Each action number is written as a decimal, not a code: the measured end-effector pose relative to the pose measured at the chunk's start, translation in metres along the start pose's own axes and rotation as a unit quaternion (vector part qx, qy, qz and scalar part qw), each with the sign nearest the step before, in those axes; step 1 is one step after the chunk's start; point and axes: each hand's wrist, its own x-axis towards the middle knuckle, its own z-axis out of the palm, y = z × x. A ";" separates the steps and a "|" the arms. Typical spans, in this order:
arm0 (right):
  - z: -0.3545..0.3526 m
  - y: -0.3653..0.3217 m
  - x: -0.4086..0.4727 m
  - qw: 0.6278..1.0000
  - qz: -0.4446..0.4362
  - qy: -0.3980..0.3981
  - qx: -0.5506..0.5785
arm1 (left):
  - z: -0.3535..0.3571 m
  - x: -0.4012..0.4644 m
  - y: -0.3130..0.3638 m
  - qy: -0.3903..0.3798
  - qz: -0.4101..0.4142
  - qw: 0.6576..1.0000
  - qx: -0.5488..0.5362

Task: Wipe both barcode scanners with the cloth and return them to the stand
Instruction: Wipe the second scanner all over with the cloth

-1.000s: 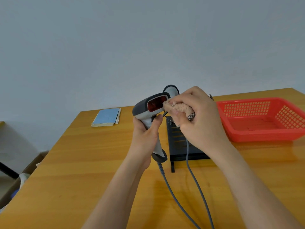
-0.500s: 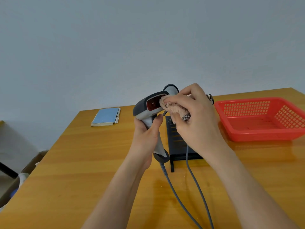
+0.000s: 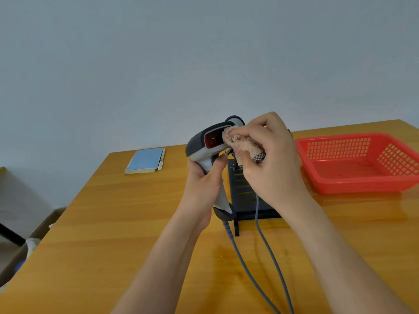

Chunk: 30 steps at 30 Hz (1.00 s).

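Above the wooden counter [image 3: 113,223], left hand [image 3: 201,184] grips a barcode scanner [image 3: 209,143] by its handle while right hand [image 3: 272,164] presses a bunched cloth [image 3: 246,146] against its red window, near the black stand [image 3: 244,196].

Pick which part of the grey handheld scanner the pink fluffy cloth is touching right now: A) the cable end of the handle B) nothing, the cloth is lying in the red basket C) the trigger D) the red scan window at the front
D: the right hand presses the bunched pink fluffy cloth against the edge of the red scan window of the grey handheld barcode scanner, while the left hand grips its handle.
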 end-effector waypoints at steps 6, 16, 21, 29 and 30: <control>-0.009 0.002 0.000 1.000 0.002 -0.009 0.002 | -0.001 0.000 0.001 0.006 0.009 1.000 0.013; -0.003 -0.001 0.003 1.000 0.000 0.000 -0.007 | 0.003 -0.002 0.002 0.000 -0.002 1.000 0.003; -0.004 0.004 0.001 0.999 -0.005 -0.038 -0.038 | 0.000 0.000 0.000 0.006 0.002 1.000 0.015; -0.013 0.002 0.002 0.999 0.002 0.031 -0.016 | -0.003 -0.001 -0.002 0.010 0.005 1.000 0.017; -0.013 0.000 0.003 0.999 0.003 0.035 -0.004 | -0.002 -0.001 -0.002 0.007 0.005 1.000 0.017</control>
